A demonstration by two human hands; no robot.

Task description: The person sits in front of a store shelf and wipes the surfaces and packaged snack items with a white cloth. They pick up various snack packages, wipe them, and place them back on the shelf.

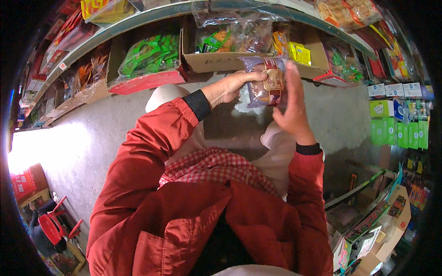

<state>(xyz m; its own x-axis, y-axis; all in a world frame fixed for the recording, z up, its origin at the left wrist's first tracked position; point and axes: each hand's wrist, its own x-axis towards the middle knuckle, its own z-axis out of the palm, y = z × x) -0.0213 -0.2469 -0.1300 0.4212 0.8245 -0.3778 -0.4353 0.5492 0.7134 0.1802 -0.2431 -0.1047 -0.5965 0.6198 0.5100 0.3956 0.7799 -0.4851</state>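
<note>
My left hand [229, 87] grips a puffed purple snack packet [258, 96] with a dark red and tan label, its thumb lying on the front. The packet is held up in front of the low boxes. At its right edge is my right hand [297, 110], fingers stretched upward and thumb apart, slightly blurred. Whether that hand touches the wrapper I cannot tell. Beyond the packet a cardboard box [216, 63] holds bags of snacks, partly hidden by the packet and my hand.
A red-fronted box [149, 82] of green packets stands to the left under a shelf edge [152, 18]. Green and white cartons [403, 131] are stacked at the right. Open cardboard boxes [391, 225] lie at lower right, a red stool [51, 229] at lower left.
</note>
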